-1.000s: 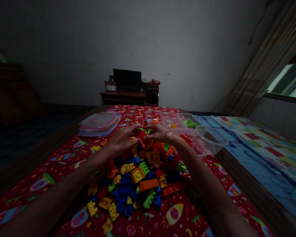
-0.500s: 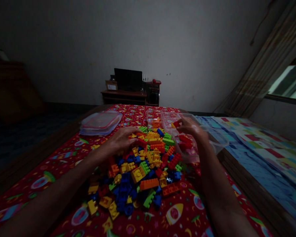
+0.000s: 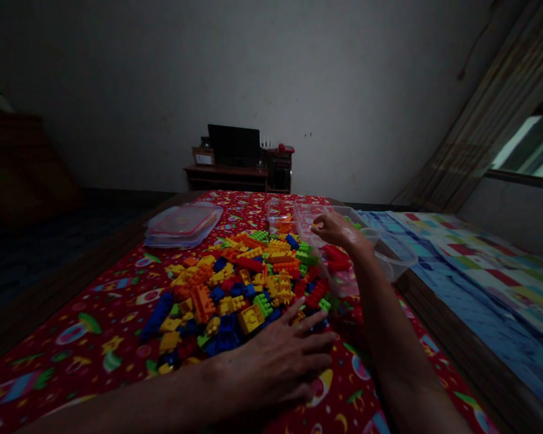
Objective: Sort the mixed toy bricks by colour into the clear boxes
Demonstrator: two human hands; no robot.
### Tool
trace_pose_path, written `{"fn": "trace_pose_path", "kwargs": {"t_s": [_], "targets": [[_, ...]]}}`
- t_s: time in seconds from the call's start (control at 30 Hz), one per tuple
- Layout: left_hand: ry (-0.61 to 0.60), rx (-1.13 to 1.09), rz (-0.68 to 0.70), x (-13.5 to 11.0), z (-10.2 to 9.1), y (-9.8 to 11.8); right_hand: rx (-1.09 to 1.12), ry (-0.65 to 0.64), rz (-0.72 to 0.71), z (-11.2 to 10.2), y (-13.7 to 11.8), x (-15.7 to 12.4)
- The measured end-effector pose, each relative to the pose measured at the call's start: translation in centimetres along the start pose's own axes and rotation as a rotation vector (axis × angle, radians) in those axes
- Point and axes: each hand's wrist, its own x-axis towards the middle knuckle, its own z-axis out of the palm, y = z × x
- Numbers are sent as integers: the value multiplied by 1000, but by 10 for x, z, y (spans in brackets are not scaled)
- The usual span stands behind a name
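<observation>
A heap of plastic building blocks [image 3: 248,289] in red, orange, yellow, green and blue covers the middle of a red patterned cloth [image 3: 131,374]. Over the near right part of the heap lies my left hand [image 3: 283,358], open, fingers spread and palm down, hiding the blocks beneath. My right hand [image 3: 341,230] is above the clear plastic boxes, its thumb and fingers pinched around a small yellow block [image 3: 317,225], mostly hidden. Red blocks [image 3: 335,258] sit in the nearer clear box [image 3: 344,286], below this hand.
Orange blocks [image 3: 284,224] lie in a clear box behind the heap. Another clear container [image 3: 400,260] stands at the right edge. Stacked clear lids [image 3: 183,224] rest on the far left of the cloth. A patterned bed [image 3: 452,265] adjoins on the right.
My left hand has moved from the far left of the heap towards me and right, leaving a red block on the heap. My right hand has shifted slightly left over the boxes.
</observation>
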Motion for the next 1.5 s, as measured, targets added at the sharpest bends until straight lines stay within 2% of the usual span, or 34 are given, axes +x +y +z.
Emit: {"fn": "trace_pose_path", "kwargs": {"t_s": [0.1,0.2,0.43,0.6,0.83,0.97,1.13,1.23,1.37,1.5], "targets": [[18,113,-57,-1,13,-5,-27,-8,-97,2,-9,1],[27,191,-110,0,16,-14,-34,-31,-155,6,-13,4],[43,263,-225,0,-4,-31,-56,-70,-188,15,-17,9],[90,330,-368,-7,-16,-59,-43,-84,-187,16,-18,9],[188,117,-399,-25,-24,-108,51,-135,-202,15,-25,6],[223,-27,-510,-32,-27,-128,83,-146,-226,19,-32,6],[295,-186,-616,-40,-33,-142,187,-147,-307,26,-43,4],[319,-192,-658,-45,-34,-148,244,-215,-358,29,-50,1],[364,-231,-756,-50,-33,-155,215,-291,-413,31,-56,0],[416,-379,-810,-51,-36,-155,238,-295,-454,32,-54,2]]}}
